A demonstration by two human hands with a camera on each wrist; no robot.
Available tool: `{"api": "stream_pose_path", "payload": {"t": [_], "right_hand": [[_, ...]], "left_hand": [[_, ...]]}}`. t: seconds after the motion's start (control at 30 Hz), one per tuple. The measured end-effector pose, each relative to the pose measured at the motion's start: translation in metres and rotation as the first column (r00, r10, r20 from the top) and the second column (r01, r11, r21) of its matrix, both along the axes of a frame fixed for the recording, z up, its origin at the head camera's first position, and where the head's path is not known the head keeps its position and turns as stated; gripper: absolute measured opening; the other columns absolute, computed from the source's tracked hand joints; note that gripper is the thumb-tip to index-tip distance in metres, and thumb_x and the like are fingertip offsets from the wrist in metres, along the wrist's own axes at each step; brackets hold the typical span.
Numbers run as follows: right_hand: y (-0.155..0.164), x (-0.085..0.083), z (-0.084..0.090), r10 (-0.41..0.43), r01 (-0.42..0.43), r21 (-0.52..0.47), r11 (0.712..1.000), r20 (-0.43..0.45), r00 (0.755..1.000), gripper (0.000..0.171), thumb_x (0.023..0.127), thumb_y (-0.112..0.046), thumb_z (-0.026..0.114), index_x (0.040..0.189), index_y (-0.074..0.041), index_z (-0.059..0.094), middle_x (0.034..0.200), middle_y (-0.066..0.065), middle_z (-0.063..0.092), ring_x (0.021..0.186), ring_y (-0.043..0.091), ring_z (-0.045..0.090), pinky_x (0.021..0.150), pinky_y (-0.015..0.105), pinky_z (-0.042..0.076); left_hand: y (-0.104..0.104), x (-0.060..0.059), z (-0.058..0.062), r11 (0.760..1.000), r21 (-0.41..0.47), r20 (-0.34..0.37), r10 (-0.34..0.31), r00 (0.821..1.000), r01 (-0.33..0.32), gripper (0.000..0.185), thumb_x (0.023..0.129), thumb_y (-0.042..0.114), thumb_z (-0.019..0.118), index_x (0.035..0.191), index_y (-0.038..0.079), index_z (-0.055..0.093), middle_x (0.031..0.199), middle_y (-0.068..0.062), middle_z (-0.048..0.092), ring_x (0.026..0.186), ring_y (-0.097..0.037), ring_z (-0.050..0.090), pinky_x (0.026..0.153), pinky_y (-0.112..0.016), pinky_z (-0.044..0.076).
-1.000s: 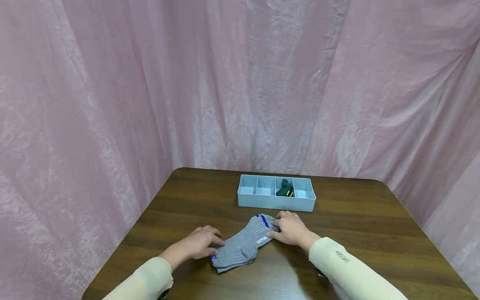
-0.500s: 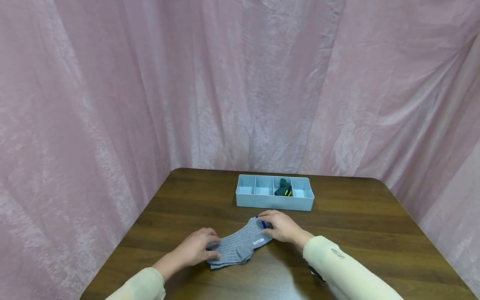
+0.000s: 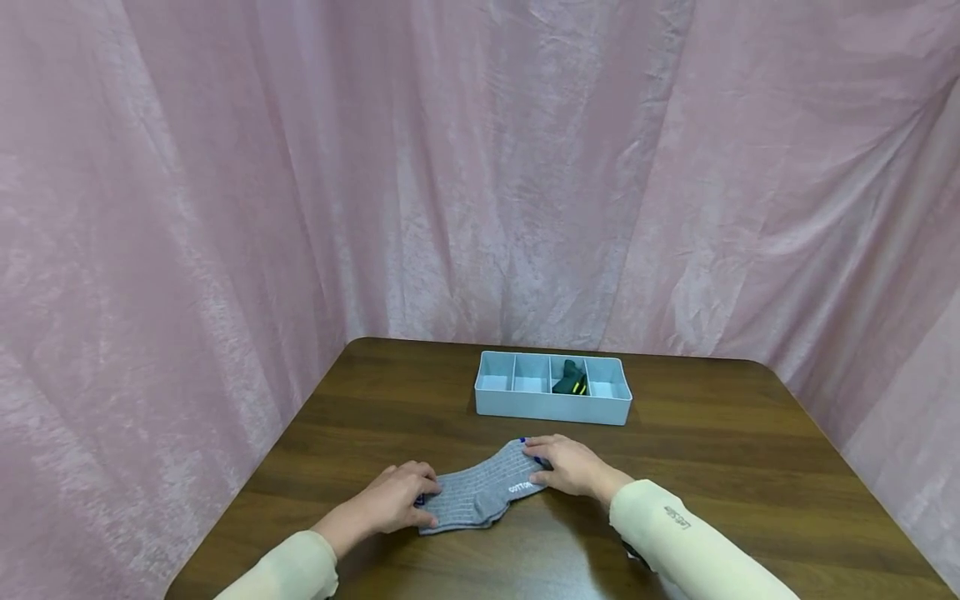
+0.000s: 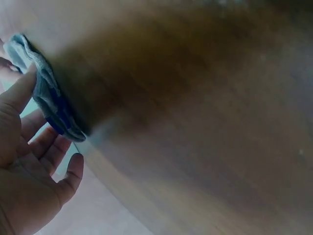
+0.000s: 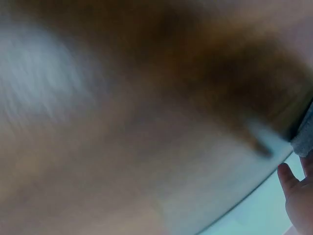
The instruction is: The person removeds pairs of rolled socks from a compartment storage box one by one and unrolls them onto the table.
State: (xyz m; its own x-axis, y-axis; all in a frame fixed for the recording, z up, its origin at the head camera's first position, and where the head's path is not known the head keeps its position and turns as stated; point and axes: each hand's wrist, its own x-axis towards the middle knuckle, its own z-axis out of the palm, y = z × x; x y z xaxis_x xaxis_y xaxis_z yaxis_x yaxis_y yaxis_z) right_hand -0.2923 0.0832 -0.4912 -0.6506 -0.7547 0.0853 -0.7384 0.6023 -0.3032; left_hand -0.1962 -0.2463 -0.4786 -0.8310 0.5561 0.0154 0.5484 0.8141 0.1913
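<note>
A pair of grey ribbed socks lies across the table between my hands, with white "COTTON" lettering and blue marks near both ends. My left hand holds the left end. In the left wrist view the thumb lies on one side of the grey socks and the fingers on the other. At the right end, my right hand pinches the socks between thumb and fingers, covering part of the blue stripe. Only a corner of the socks and a few fingers show in the right wrist view.
Beyond the socks stands a light blue box with several compartments. A dark green cloth bundle with yellow stripes sits in its third compartment from the left. The brown wooden table meets pink curtains behind and at the sides.
My right hand has shifted slightly left over the socks' right end. My left hand has closed round the left end, and the socks have moved a little left and lie flatter.
</note>
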Motion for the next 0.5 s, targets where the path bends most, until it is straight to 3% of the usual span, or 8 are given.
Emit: {"api": "stream_pose_path", "payload": {"t": [0.2,0.5], "right_hand": [[0.001,0.009,-0.001,-0.039,0.039,-0.027,0.999,-0.003,0.999,0.05,0.094,-0.029,0.069,0.134,0.0,0.061,0.14,0.016,0.055,0.13,0.038,0.048,0.104,0.055,0.038],[-0.004,0.02,-0.001,-0.143,0.145,0.015,0.989,-0.091,0.986,0.048,0.089,-0.033,0.074,0.125,-0.002,0.067,0.131,0.014,0.062,0.124,0.035,0.054,0.104,0.052,0.04]], "left_hand": [[-0.005,-0.012,0.002,1.0,-0.016,0.037,-0.003,0.999,0.004,0.045,0.083,0.037,0.08,0.118,0.01,0.072,0.121,-0.003,0.061,0.116,-0.025,0.054,0.086,-0.047,0.044],[-0.007,-0.032,0.005,0.995,-0.099,0.06,0.002,0.998,0.003,0.044,0.083,0.033,0.08,0.121,0.012,0.071,0.127,-0.003,0.059,0.122,-0.025,0.052,0.094,-0.049,0.043]]}}
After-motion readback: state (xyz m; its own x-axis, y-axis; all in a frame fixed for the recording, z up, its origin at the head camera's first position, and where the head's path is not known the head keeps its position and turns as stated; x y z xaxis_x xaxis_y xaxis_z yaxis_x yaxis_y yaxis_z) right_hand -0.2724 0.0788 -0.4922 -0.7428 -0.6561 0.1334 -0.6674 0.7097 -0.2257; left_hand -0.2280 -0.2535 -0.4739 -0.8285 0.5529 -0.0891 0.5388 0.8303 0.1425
